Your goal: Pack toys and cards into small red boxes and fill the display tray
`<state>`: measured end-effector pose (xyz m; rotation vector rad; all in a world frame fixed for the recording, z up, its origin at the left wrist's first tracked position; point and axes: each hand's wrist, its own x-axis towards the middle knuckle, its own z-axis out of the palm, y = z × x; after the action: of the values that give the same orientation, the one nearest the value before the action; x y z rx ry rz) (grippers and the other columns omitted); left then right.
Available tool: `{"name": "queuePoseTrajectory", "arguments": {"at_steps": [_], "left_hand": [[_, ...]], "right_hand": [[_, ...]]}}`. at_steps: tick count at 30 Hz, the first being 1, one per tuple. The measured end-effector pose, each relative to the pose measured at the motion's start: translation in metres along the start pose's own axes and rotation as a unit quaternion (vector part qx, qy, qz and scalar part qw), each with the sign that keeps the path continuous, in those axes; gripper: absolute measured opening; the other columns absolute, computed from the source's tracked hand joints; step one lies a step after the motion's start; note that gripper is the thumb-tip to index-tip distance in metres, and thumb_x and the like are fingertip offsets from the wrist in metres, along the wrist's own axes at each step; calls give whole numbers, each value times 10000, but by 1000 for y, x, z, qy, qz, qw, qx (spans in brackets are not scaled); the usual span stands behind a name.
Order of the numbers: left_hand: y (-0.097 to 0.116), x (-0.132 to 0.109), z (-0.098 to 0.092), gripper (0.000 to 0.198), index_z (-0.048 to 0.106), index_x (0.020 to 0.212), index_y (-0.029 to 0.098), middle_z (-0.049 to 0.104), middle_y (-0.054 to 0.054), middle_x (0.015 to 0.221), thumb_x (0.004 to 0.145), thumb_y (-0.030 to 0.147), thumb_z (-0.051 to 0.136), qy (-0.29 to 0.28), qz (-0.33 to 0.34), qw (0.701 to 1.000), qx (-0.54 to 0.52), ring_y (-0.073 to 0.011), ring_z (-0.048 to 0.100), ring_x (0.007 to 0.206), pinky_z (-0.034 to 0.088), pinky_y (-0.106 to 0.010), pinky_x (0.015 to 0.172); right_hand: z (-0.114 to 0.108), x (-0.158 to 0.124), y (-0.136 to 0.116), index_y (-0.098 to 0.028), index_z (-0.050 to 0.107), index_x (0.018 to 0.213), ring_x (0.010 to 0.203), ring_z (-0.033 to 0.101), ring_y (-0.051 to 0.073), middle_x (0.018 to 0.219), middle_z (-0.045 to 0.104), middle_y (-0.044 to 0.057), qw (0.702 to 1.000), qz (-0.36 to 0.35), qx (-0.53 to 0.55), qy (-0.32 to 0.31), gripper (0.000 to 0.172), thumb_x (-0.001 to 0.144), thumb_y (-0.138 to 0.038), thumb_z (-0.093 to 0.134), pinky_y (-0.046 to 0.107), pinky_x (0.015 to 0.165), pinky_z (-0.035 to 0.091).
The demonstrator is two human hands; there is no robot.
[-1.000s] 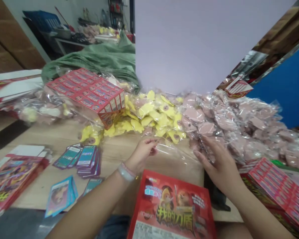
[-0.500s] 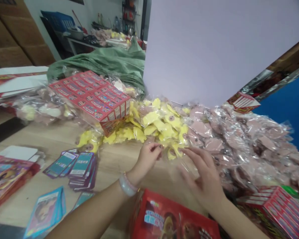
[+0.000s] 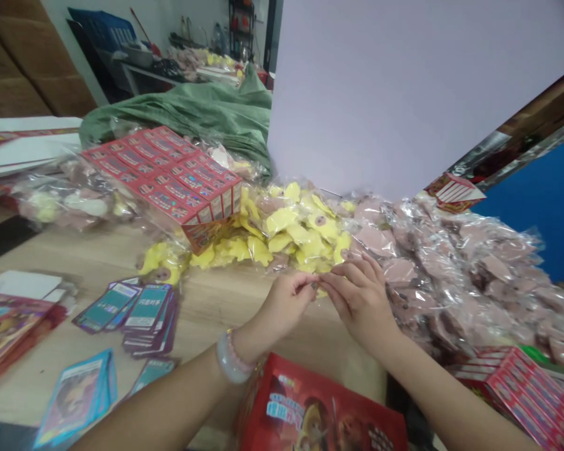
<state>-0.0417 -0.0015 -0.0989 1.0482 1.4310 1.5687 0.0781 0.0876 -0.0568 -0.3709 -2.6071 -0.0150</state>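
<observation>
My left hand [image 3: 291, 302] is pinched closed near the middle of the table, a bracelet and a bangle on its wrist. My right hand [image 3: 360, 300] meets it, fingertips pressed together against the left ones. Whatever lies between the fingertips is too small to make out; a bit of yellow shows just below them. Behind the hands lies a heap of bagged yellow pieces [image 3: 305, 235]. To the right spreads a large pile of bagged pink pieces [image 3: 451, 257]. A red printed box [image 3: 329, 407] stands below the hands at the front edge.
A tray of small red boxes [image 3: 169, 175] rests on bags at the back left. Card stacks [image 3: 145, 316] and blue cards [image 3: 82, 391] lie left. More red boxes [image 3: 521, 388] sit at the lower right. Behind are a green cloth [image 3: 192, 113] and a pale panel [image 3: 395, 94].
My right hand has moved left and its spread fingers have closed, now meeting my left fingertips. The yellow bagged piece between the hands is mostly hidden now. The view has shifted slightly.
</observation>
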Motion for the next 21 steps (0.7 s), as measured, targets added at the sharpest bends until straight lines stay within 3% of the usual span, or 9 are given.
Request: {"name": "queuePoseTrajectory", "arguments": {"at_steps": [4, 9, 13, 16, 18, 20, 21], "left_hand": [[5, -1, -2, 173, 522, 629, 159, 499, 22, 636, 765, 135, 417, -40, 20, 999, 13, -123, 463, 658, 356, -225, 633], [1, 1, -1, 179, 468, 574, 166, 431, 34, 574, 743, 141, 414, -55, 2, 998, 17, -111, 405, 579, 318, -219, 559], [3, 2, -1, 189, 457, 539, 169, 419, 35, 542, 720, 139, 409, -50, -18, 998, 24, -106, 388, 541, 305, -222, 536], [7, 0, -5, 173, 538, 588, 165, 486, 24, 574, 700, 127, 412, -44, -22, 998, 35, -119, 445, 579, 338, -226, 571], [9, -1, -8, 183, 604, 698, 164, 532, 19, 605, 707, 137, 423, -38, -46, 998, 33, -126, 483, 594, 363, -227, 584], [10, -1, -10, 194, 625, 777, 163, 554, 18, 615, 722, 157, 439, -32, -68, 997, 26, -130, 507, 601, 387, -232, 599], [11, 0, -12, 186, 628, 779, 163, 554, 20, 611, 724, 164, 450, -28, -71, 997, 27, -131, 514, 608, 395, -235, 610]], "right_hand": [[-6, 4, 4, -196, 647, 891, 818, 504, 194, 777, 613, 33, 998, -55, -12, -40, 173, 860, -184, 478, 463, 958, 318], [-7, 8, -2, -186, 635, 770, 742, 464, 199, 687, 553, 37, 975, -157, -136, -76, 293, 860, -117, 365, 477, 976, 306], [-1, 6, -6, -177, 596, 686, 701, 449, 197, 645, 521, 43, 976, -147, -143, -65, 271, 838, -111, 381, 475, 936, 339], [4, 7, 4, -186, 564, 693, 740, 469, 215, 677, 534, 55, 993, -59, -93, -35, 194, 820, -143, 423, 470, 861, 387], [3, 11, 19, -202, 533, 712, 757, 496, 219, 721, 544, 55, 995, 73, 49, 49, 144, 817, -184, 435, 439, 774, 429], [-6, 10, 38, -219, 493, 720, 694, 528, 189, 692, 529, 25, 946, 200, 215, 136, 171, 850, -227, 382, 370, 655, 462], [-15, 4, 46, -224, 473, 700, 610, 524, 161, 626, 497, -4, 914, 248, 285, 149, 211, 870, -244, 349, 326, 580, 462]]}}
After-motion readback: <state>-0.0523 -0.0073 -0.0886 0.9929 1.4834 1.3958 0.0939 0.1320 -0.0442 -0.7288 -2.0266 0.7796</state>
